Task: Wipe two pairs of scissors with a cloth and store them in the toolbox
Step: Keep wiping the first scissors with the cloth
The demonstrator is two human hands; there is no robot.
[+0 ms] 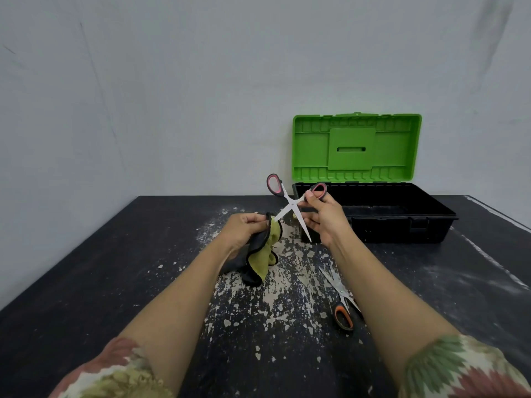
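Scissors two pairs (290, 203) (340, 294), one cloth (258, 254), one toolbox (402, 222)

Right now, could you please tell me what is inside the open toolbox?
The toolbox shows only a dark, bare-looking floor with some pale dust. The near wall and the right hand with the pink-handled scissors cover the front and left corner.

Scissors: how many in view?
2. Pink-handled scissors, blades open, held up by the right hand; orange-handled scissors lying on the table under the right forearm. None visible in the toolbox.
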